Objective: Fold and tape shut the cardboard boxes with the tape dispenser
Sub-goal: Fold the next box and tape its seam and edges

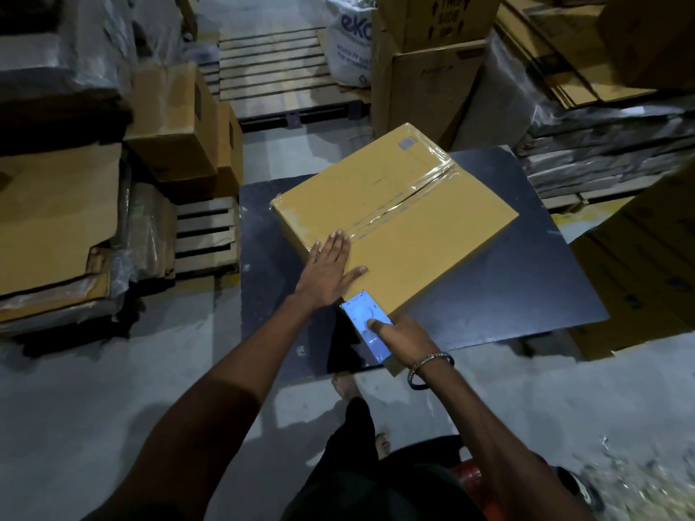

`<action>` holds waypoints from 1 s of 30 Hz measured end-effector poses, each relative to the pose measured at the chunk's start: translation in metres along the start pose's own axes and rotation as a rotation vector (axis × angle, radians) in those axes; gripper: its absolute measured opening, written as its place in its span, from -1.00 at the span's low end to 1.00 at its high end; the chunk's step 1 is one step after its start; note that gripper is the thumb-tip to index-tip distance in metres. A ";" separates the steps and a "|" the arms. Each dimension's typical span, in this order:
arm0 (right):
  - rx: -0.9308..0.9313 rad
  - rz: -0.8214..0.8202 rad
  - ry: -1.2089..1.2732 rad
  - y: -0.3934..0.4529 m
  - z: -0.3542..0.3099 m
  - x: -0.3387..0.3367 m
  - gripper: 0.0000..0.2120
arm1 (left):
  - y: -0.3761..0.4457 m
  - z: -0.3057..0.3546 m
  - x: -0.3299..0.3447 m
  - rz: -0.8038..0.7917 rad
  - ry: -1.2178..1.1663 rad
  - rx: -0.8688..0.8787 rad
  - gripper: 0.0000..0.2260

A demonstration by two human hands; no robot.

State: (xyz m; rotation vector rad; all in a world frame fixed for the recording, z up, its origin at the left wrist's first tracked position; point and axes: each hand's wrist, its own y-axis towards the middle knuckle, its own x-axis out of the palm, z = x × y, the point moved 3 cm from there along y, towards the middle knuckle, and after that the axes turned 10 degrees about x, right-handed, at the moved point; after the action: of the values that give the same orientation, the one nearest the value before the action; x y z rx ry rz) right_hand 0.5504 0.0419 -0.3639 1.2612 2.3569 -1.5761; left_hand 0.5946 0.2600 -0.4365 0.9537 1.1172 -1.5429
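A closed brown cardboard box point(406, 227) lies on a low dark board point(507, 287). Clear tape runs along its centre seam from the far corner to the near edge. My left hand point(331, 268) presses flat on the box top beside the near end of the seam, fingers straight. My right hand point(404, 340) grips a blue tape dispenser point(366, 325) held against the box's near edge, with the index finger stretched along the dispenser's side.
Flattened cardboard point(56, 216) is piled at the left, with boxes point(180, 122) and a wooden pallet point(205, 235) next to it. More boxes point(428, 77), a white sack point(349, 43) and a pallet point(274, 73) stand behind. Stacked sheets point(609, 152) lie right. Bare feet show on the concrete floor point(94, 400).
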 end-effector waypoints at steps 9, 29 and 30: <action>-0.007 0.018 0.010 -0.014 0.026 -0.001 -0.61 | 0.000 -0.003 0.003 0.035 -0.028 0.002 -0.17; 0.037 0.024 0.055 -0.042 0.110 -0.015 -0.69 | 0.001 -0.002 0.004 0.047 -0.020 0.006 -0.17; 0.041 0.032 0.035 -0.040 0.110 -0.012 -0.68 | 0.001 -0.002 0.005 0.047 -0.019 0.005 -0.15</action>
State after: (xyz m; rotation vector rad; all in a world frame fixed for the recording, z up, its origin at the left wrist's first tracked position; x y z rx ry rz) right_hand 0.4904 -0.0581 -0.3813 1.3376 2.3240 -1.6147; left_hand 0.5946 0.2608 -0.4418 0.9610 1.0708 -1.5140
